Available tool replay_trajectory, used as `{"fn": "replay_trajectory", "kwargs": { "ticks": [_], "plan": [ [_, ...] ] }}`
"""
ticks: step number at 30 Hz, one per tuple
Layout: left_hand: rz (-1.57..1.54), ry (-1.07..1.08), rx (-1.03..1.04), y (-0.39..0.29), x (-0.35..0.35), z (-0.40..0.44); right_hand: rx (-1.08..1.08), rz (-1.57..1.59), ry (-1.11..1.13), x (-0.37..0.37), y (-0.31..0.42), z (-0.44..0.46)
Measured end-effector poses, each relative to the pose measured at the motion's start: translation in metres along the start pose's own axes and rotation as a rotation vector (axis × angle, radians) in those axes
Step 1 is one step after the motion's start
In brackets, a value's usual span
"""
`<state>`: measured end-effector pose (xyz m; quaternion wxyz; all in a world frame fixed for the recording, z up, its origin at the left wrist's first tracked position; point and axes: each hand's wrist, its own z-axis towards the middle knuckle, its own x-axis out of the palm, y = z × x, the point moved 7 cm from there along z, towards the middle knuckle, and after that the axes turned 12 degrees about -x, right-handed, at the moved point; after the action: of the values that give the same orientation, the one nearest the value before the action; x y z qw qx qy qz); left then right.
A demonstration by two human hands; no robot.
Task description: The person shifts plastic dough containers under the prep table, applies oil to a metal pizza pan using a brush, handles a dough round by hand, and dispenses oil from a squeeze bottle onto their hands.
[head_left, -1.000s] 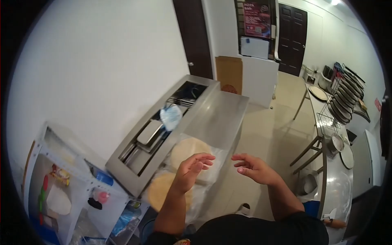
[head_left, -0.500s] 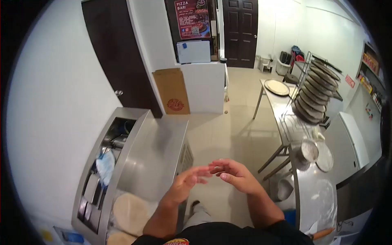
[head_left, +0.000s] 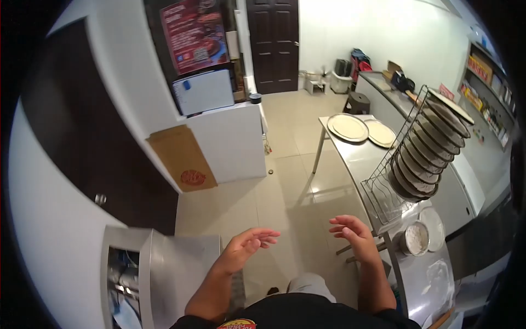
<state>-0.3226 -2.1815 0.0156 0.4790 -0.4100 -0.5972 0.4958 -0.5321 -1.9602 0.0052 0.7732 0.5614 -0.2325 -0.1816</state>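
My left hand (head_left: pixel 247 248) is held out over the floor with its fingers stretched and nothing in it. Level with it on the other side, my right hand (head_left: pixel 353 234) is also empty, fingers apart and slightly curved. Nearest to the right hand is the steel worktable, where a metal bowl (head_left: pixel 415 239) of flour-like powder stands beside a round pan (head_left: pixel 434 230). Behind these, a wire rack (head_left: pixel 383 189) carries several stacked round pans (head_left: pixel 427 148). Two pans with pale dough rounds (head_left: pixel 348 126) (head_left: pixel 380 133) lie at the table's far end.
A steel counter (head_left: pixel 183 279) is at my lower left, with a blue-white cloth (head_left: pixel 126 315) in its opening. Ahead are a low white partition (head_left: pixel 235 148), a leaning cardboard box (head_left: pixel 183 159) and a dark door (head_left: pixel 273 46). A wooden handle (head_left: pixel 442 318) shows at the lower right.
My view has turned to the right and toward the pan rack. My hands, close together before, are now wide apart. The dough on the left counter has left the view.
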Motion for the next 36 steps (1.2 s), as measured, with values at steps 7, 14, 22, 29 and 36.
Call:
{"fn": "replay_trajectory", "kwargs": {
  "ticks": [7, 14, 22, 29, 36],
  "plan": [
    [0.029, 0.087, -0.036, -0.005, -0.058, 0.21, 0.057, 0.071, -0.236, -0.094, -0.077, 0.115],
    [0.148, 0.036, 0.057, -0.064, -0.126, 0.387, 0.051, 0.09, -0.034, -0.122, -0.098, 0.342],
    [-0.031, -0.164, 0.084, -0.041, -0.271, 0.536, 0.027, 0.159, 0.192, -0.129, -0.145, 0.582],
    [-0.04, -0.1, 0.038, -0.061, -0.357, 0.745, 0.076, -0.009, 0.066, -0.205, -0.174, 0.761],
    [0.046, 0.104, 0.06, -0.11, -0.397, 0.964, 0.118, 0.007, -0.115, -0.308, -0.247, 0.867]
  ]
}}
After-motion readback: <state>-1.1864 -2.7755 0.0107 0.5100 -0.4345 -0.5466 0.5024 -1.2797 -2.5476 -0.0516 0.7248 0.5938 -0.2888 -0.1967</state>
